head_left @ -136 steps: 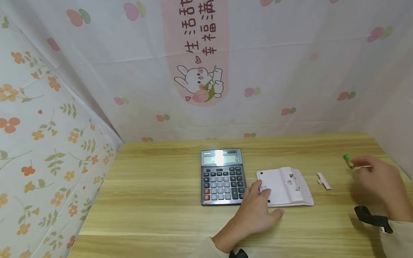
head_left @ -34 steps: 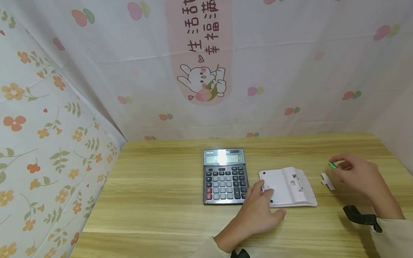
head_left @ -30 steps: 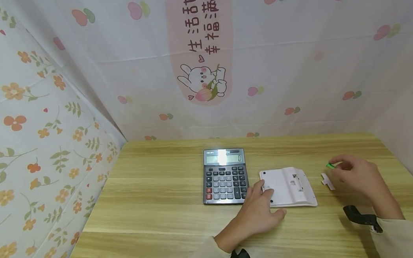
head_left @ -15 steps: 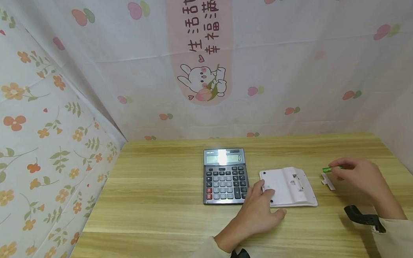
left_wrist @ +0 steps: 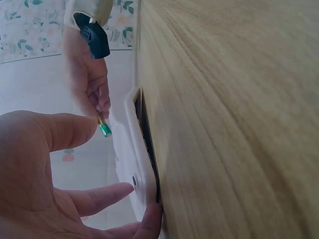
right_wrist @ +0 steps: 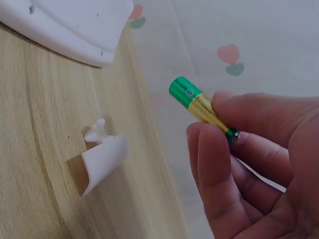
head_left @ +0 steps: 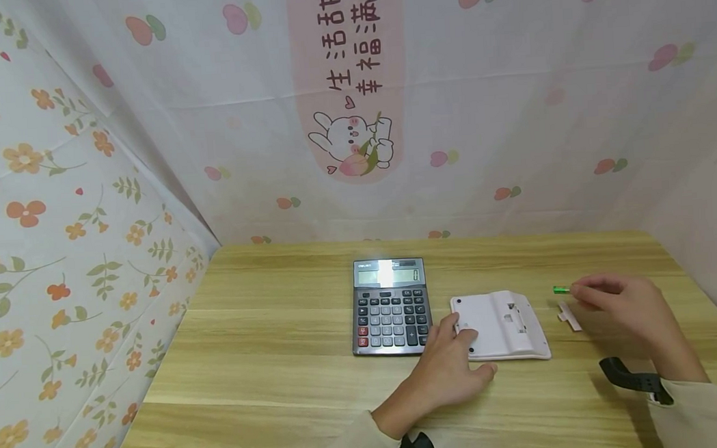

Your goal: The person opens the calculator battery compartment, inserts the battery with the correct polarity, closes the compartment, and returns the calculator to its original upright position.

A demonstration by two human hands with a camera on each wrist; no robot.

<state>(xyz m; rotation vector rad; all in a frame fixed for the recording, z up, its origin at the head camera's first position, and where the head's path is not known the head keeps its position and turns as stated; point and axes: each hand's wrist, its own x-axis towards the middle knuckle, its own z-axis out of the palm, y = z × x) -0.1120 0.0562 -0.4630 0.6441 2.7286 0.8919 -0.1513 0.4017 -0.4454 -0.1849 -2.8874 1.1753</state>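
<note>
A pale pinkish-white calculator lies face down, its battery compartment uncovered. My left hand rests its fingertips on the calculator's left end, the thumb held apart; in the left wrist view, one finger touches the edge. Between thumb and fingers my right hand pinches a green-and-gold battery, held above the table with its green end away from the palm. Just below that hand, a small white battery cover with a tab lies on the table, right of the calculator.
A dark grey desk calculator lies face up to the left, its display showing 0. The wooden table meets a printed cloth at the back and a floral cloth on the left.
My right hand has carried the battery leftward from the table's right side to beside the cover. The battery has turned in the fingers and now points left. My left hand stays on the white calculator.
</note>
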